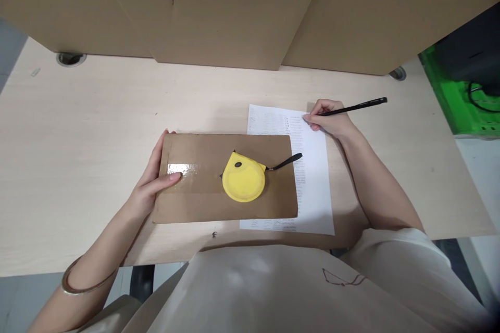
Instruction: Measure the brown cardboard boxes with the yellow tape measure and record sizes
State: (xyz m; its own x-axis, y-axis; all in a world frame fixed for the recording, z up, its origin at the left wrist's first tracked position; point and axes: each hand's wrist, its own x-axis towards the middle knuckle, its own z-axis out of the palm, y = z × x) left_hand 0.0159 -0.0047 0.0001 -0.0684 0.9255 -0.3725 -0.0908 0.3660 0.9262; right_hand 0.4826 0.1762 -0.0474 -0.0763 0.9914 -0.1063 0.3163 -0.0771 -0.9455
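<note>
My left hand (154, 179) grips the left end of a brown cardboard box (195, 205), thumb on its taped top and fingers mostly hidden behind the edge. On the box lies a yellow rounded case (244, 179) that looks like a tape measure, its black wrist strap (288, 160) pointing right. The box covers part of a printed sheet of paper (314, 182). My right hand (330, 117) is closed around a slim black pen (355, 107). Its fingers rest at the sheet's upper right corner, where they hide the pen's tip.
Tall cardboard panels (219, 15) stand along the back of the pale wooden table (78, 130). Two round cable holes, left (71, 59) and right (398, 73), sit by the panels. Past the right edge is a green crate (449, 93) with a dark object and cable.
</note>
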